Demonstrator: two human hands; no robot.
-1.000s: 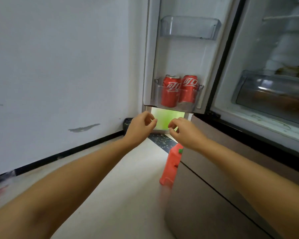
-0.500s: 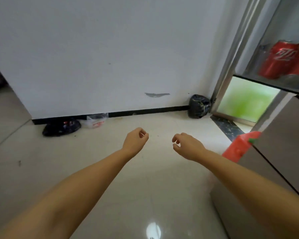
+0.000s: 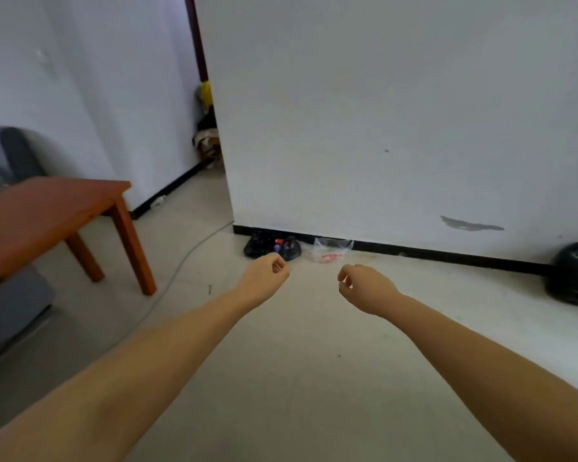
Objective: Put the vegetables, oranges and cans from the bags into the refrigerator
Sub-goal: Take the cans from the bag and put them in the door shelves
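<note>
Black bag [image 3: 271, 248] with red cans, clear bag [image 3: 331, 251] beside; hands [image 3: 264, 280] [image 3: 364, 288] loosely curled, empty.

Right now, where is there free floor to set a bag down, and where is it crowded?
Bare floor lies under both hands, between the wooden table and the big black bag at right. It is crowded along the baseboard: a black bag touches a clear bag. A cable runs beside the table.
</note>
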